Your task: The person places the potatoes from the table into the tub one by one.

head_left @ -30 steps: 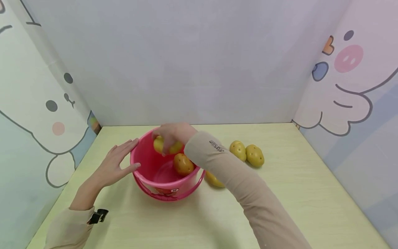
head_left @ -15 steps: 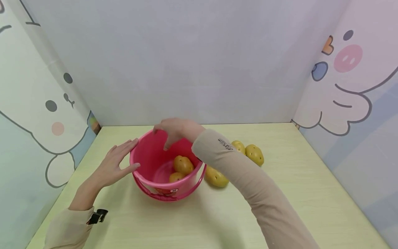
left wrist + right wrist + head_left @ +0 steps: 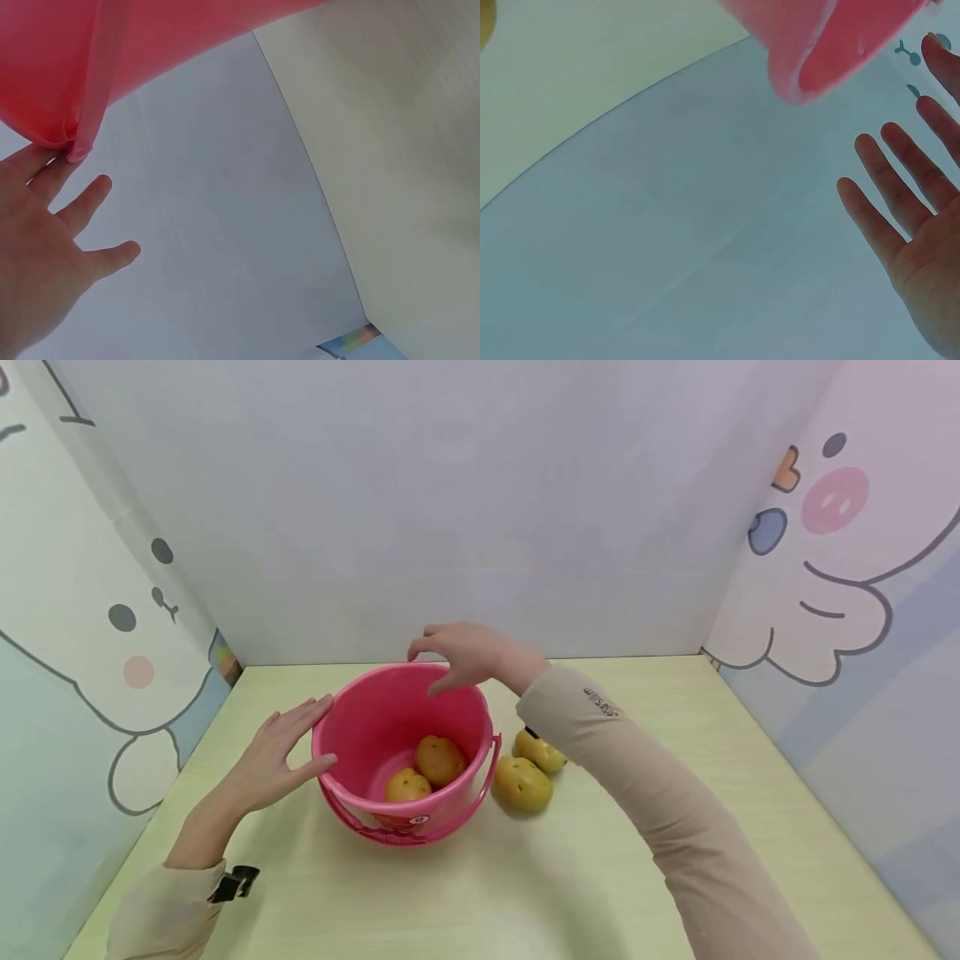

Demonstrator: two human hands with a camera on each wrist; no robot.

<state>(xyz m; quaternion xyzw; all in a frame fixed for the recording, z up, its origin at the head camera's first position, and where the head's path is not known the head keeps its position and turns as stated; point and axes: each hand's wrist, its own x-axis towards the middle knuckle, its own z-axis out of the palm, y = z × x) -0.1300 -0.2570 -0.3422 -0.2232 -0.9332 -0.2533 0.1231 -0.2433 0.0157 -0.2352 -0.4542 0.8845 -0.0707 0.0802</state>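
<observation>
A pink bucket (image 3: pixel 367 718) stands on the table with two yellow-brown potatoes inside, one potato (image 3: pixel 440 760) towards the right wall and another potato (image 3: pixel 408 786) nearer the front. My left hand (image 3: pixel 273 764) rests against its left rim with fingers fairly straight; the left wrist view shows the fingertips touching the rim beside the handle's end. Above the back right rim, my right hand (image 3: pixel 472 653) holds nothing, and its fingers (image 3: pixel 885 176) are spread in the right wrist view. Outside the bucket on its right lie two more potatoes, a front one (image 3: pixel 523 783) and a rear one (image 3: pixel 541 750) partly behind my sleeve.
The bucket's pink handle (image 3: pixel 491 777) hangs down around its front and right. A pale yellow table (image 3: pixel 375 902) carries everything. A plain back wall (image 3: pixel 480 527) and cartoon-printed side panels (image 3: pixel 847 568) enclose it. My right forearm covers part of the table's right side.
My right hand has let go of a potato inside the bucket, then risen and moved right, over the rim. That potato has settled at the front. My left hand has stayed at the rim.
</observation>
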